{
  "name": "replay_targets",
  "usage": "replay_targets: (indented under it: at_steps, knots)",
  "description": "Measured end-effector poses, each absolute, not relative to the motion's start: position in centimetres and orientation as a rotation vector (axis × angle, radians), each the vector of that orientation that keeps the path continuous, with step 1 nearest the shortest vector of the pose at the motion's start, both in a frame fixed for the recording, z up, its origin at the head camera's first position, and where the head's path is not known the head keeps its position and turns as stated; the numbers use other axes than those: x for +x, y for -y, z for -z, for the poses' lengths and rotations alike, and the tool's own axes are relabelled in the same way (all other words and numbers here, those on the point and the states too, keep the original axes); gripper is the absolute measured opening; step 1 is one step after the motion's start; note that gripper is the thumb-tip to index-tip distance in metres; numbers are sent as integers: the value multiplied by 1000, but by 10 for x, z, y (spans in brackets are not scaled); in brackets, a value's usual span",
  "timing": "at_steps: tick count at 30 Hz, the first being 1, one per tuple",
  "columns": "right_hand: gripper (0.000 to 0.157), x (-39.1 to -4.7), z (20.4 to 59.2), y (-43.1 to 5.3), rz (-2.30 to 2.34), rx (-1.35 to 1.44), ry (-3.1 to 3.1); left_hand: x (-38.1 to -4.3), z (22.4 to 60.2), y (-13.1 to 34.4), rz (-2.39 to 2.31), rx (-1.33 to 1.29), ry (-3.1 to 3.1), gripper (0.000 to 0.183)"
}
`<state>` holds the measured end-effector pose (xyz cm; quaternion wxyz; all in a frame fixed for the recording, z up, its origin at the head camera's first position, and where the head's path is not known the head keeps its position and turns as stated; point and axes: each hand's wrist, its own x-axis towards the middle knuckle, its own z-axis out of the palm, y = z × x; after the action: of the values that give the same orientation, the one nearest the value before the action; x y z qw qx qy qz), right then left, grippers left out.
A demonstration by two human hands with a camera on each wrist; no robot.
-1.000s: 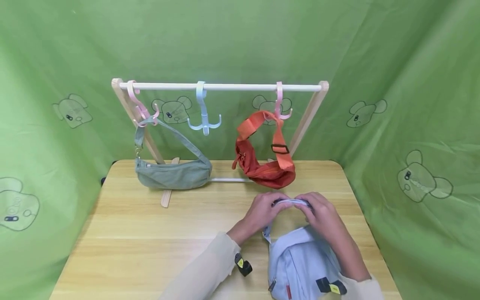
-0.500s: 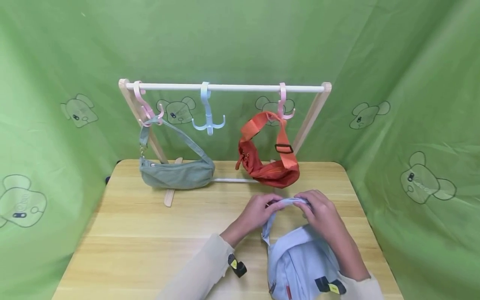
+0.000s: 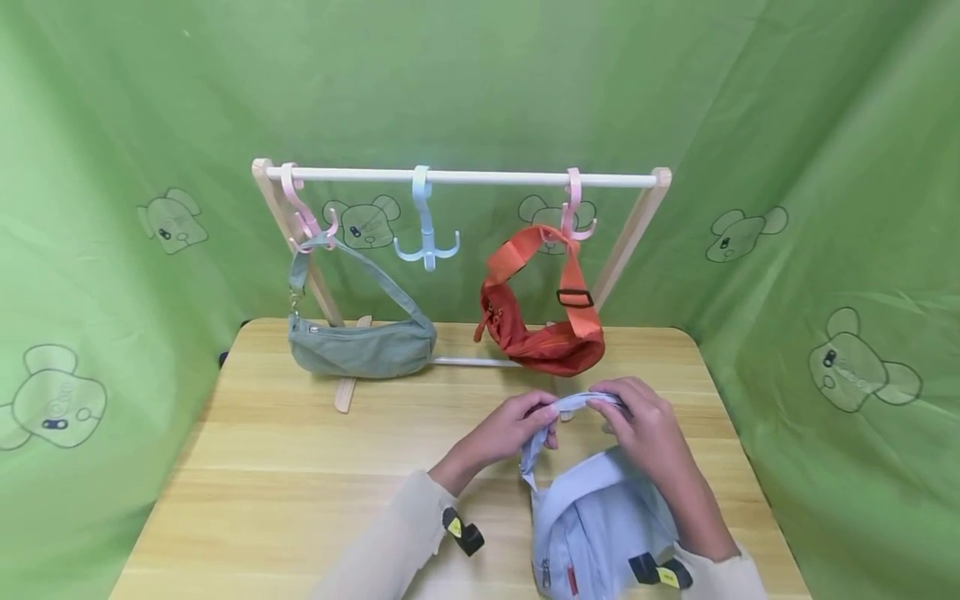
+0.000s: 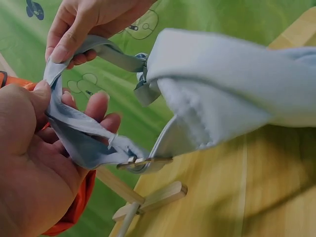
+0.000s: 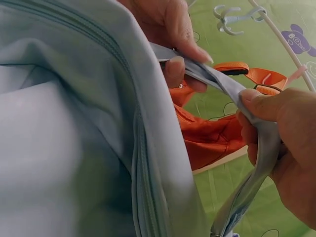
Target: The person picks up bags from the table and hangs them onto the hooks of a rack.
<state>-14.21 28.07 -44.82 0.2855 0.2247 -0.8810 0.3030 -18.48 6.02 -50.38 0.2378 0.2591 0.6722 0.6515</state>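
A light blue shoulder bag is at the front right of the table, with its zip and small red tag visible in the head view. Both hands hold its strap up in an arch above the bag. My left hand pinches the strap on the left between thumb and fingers. On the right, my right hand grips it with the thumb on top. A short stretch of strap runs between them. In the left wrist view, a metal buckle joins the strap to the bag.
Behind the hands stands a wooden rack with a white bar. A grey-green bag hangs from the left pink hook, a red-orange bag from the right pink hook. Between them hangs a blue hook. Green cloth surrounds the table.
My left hand has slid left along the strap, away from the right hand, so more strap shows between them. The right hand stays nearly in place. The head view has shifted slightly.
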Motion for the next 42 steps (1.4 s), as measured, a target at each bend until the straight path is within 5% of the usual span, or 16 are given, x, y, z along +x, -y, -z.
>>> replay_targets:
  at_steps: [42]
  knots:
    - [32,-144,446,-251,-836,666,2402,-185,483,-3,-1730,697,-2296,26]
